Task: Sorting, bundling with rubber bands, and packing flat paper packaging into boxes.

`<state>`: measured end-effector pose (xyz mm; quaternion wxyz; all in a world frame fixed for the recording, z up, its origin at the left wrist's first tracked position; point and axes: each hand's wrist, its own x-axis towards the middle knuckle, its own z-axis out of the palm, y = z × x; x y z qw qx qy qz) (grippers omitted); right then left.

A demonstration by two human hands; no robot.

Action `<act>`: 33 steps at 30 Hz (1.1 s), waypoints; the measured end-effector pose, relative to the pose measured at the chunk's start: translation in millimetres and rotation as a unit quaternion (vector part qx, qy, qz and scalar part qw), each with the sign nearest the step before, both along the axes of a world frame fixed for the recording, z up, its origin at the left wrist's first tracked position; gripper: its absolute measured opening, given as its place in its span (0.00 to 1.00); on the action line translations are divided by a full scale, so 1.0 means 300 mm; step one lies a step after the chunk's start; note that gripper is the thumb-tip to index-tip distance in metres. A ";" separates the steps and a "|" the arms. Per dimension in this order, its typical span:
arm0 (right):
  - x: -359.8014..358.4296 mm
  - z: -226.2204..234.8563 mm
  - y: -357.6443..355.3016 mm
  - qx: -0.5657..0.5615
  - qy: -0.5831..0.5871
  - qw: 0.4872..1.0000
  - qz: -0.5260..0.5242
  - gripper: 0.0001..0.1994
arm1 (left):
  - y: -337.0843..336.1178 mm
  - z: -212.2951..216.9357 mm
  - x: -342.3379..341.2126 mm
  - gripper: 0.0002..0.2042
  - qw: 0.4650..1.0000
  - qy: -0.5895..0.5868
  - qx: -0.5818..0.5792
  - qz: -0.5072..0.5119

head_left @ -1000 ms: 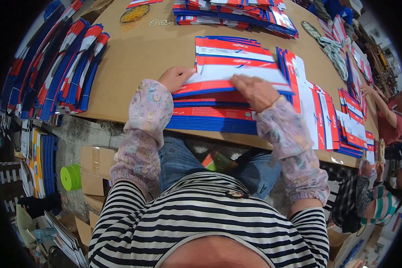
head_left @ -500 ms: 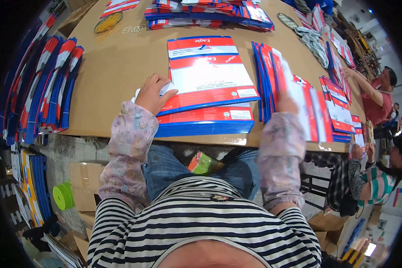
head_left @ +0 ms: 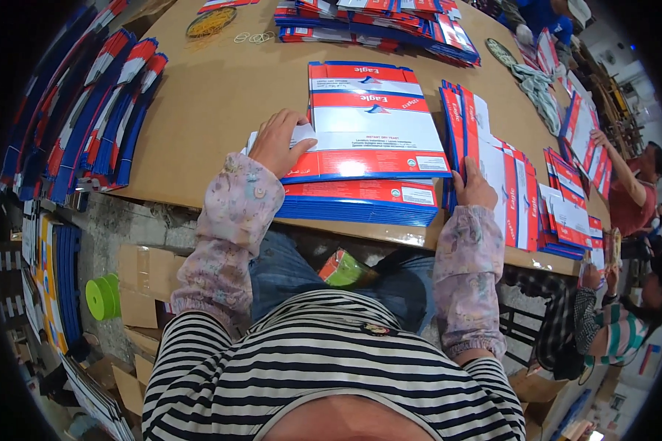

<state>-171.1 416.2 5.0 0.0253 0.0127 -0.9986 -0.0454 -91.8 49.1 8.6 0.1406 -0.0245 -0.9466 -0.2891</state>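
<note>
A flat red, white and blue carton [head_left: 379, 125] lies slightly askew on a neat stack of similar flat cartons [head_left: 360, 209] in front of me. My left hand [head_left: 281, 142] is closed at its left side, the thumb over a small white flap and the fingers curled beyond it. To the right, my right hand [head_left: 477, 187] pinches the edge of some upright-leaning flat cartons [head_left: 454, 121], thumb on the near-left side and fingers along the top. More fanned flat cartons [head_left: 518, 198] overlap to the right of that hand.
Banded bundles of folded cartons [head_left: 129, 110] stand at the left edge of the cardboard-covered table [head_left: 213, 110]. A carton pile [head_left: 390, 37], a dish of rubber bands [head_left: 211, 22] and a grey cloth [head_left: 537, 95] lie farther back. Co-workers [head_left: 636, 184] sit on the right.
My right hand, blurred before, has come to rest at the left edge of the right-hand cartons. My left hand keeps its hold. The whole view has shifted, moving the table contents rightward.
</note>
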 end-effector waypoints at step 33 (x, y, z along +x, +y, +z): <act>0.079 0.260 -0.310 -0.007 0.165 0.839 0.519 0.37 | -0.044 0.268 -0.091 0.06 0.914 -0.063 0.360 -0.177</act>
